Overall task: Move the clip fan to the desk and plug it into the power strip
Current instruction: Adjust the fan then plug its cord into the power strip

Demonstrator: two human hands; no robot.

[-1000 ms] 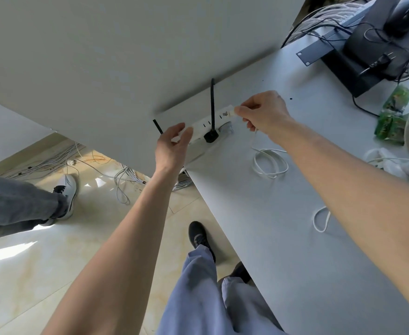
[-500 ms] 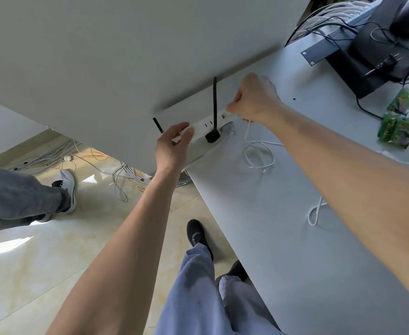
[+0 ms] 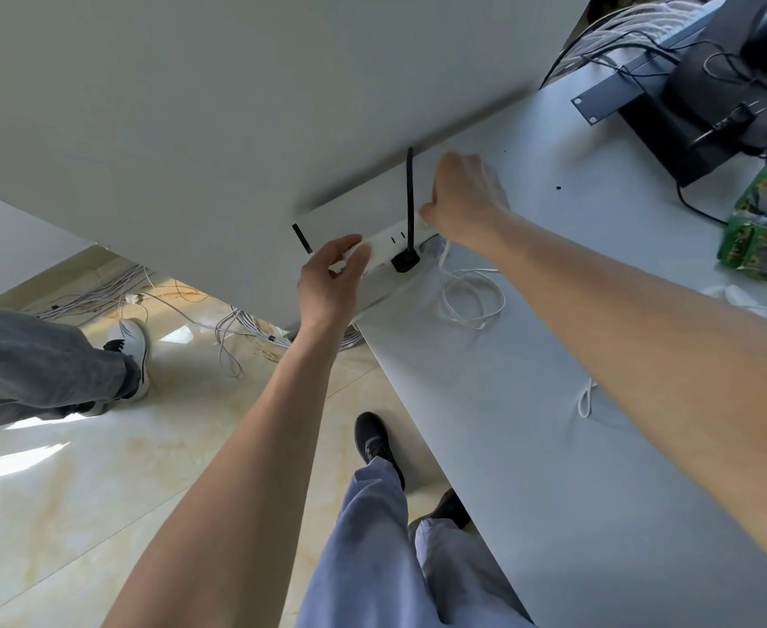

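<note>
— Where is room left on the desk (image 3: 554,446)?
— The near stretch is open, crossed only by a coiled white cord (image 3: 472,296).
— And what is blocked?
— The power strip (image 3: 388,249) at the far left corner is hemmed in by a wall panel (image 3: 236,129) and a black plug (image 3: 403,260); the far right is crowded by black equipment (image 3: 690,115).

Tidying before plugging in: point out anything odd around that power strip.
The power strip sits at the desk corner, one end held by the left hand. White cord lies loosely coiled beside it.

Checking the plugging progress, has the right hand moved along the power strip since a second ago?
Yes. The right hand has shifted left toward the black plug on the power strip.
</note>
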